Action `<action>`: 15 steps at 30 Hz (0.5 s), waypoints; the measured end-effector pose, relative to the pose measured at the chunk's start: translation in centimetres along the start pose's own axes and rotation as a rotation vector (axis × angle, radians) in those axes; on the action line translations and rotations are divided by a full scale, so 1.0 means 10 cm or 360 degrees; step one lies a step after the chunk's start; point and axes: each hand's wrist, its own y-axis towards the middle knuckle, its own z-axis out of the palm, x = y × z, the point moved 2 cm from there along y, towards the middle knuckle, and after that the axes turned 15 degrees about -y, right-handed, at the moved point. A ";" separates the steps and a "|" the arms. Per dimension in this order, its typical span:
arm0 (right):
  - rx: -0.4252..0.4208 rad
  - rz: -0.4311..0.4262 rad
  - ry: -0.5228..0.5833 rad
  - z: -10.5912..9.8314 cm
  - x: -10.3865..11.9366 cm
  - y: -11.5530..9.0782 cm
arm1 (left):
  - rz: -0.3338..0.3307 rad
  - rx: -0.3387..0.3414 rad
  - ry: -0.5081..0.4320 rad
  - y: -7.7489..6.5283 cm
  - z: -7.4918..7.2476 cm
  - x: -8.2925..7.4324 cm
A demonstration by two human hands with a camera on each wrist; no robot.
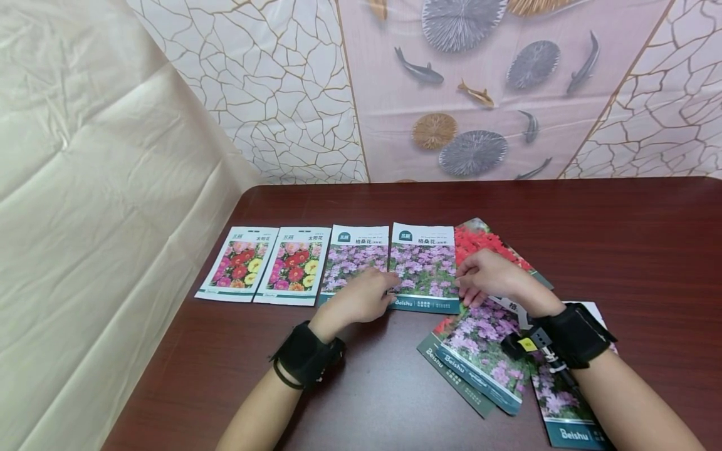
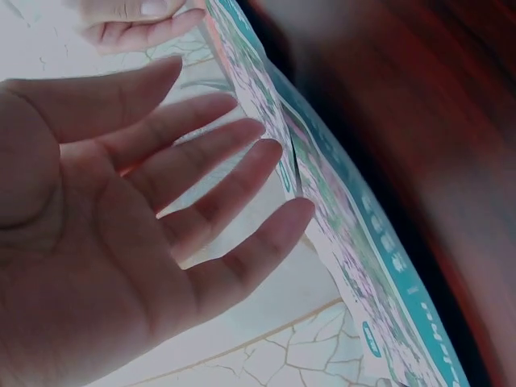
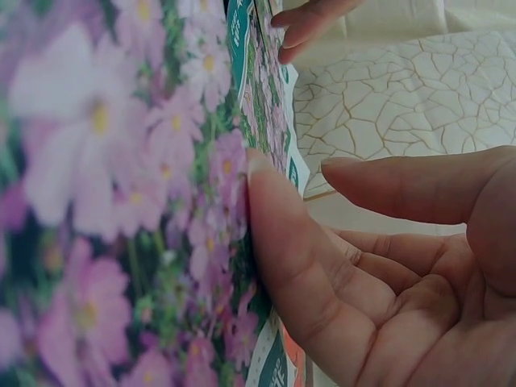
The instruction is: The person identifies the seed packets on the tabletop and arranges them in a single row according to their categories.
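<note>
Two purple-flower seed packets stand side by side in a row, the right one [image 1: 424, 266] next to the left one [image 1: 351, 255]. My left hand [image 1: 361, 295] lies over the lower part of the left one, fingertips at the right one's left edge. In the left wrist view its fingers [image 2: 234, 258] are spread and nearly straight. At the right one's right edge are the fingertips of my right hand [image 1: 491, 279]; the right wrist view shows its thumb and forefinger apart. Beneath that hand lie a red-flower packet [image 1: 479, 241] and a tilted purple-flower packet [image 1: 479, 341].
Two packets with mixed red and yellow flowers, one far left [image 1: 237, 266] and one beside it [image 1: 293, 266], continue the row. Another purple-flower packet [image 1: 564, 401] lies under the right forearm. A patterned cloth [image 1: 383, 113] hangs behind the dark wooden table [image 1: 361, 382].
</note>
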 end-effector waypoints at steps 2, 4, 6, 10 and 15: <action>0.0002 -0.0001 0.0004 0.00 0.00 0.00 | 0.0025 0.0030 0.0035 -0.01 0.01 -0.02; 0.0004 -0.0006 0.0008 0.00 0.01 -0.01 | 0.0032 0.0037 0.0063 -0.01 0.02 -0.03; 0.0008 -0.0010 0.0013 0.00 0.01 -0.01 | 0.0020 0.0034 0.0074 -0.02 0.02 -0.05; 0.0013 -0.0029 0.0002 -0.01 0.02 -0.02 | 0.0035 0.0062 0.0119 -0.05 0.04 -0.10; -0.0025 -0.0064 -0.0021 -0.03 0.02 -0.03 | 0.0107 0.0246 0.0211 -0.06 0.14 -0.18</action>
